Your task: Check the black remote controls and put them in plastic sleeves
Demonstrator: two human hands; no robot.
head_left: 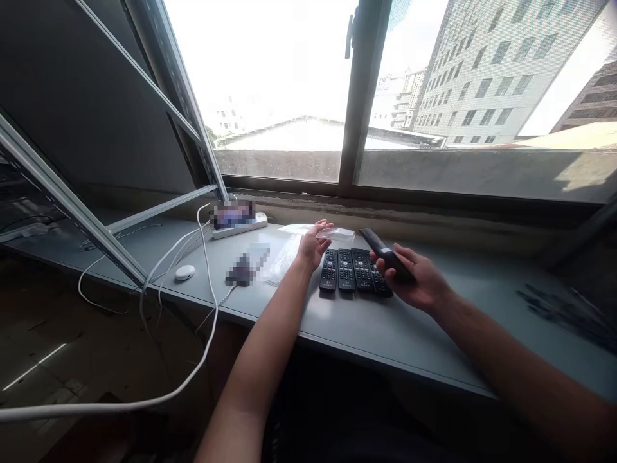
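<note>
My right hand point(417, 276) is closed around a black remote control point(378, 244), tilted above the table with its far end pointing up and left. Below it, several black remote controls point(346, 270) lie side by side in a row, buttons up. The rightmost ones are partly covered by my right hand. To the left of the row, my left hand point(314, 245) is raised with its fingers curled, pinching a clear plastic bag point(340, 234) whose end sticks out to the right. More clear plastic bags point(283, 260) lie on the table beside and behind my left wrist.
On the grey table point(434, 341), a blurred-out device point(241, 270) with a cable lies at the left. A white power strip point(241, 226), a round white object point(184, 272) and loose white cables point(212, 308) are nearby. A metal frame point(116, 241) stands left; dark items point(563, 308) lie right.
</note>
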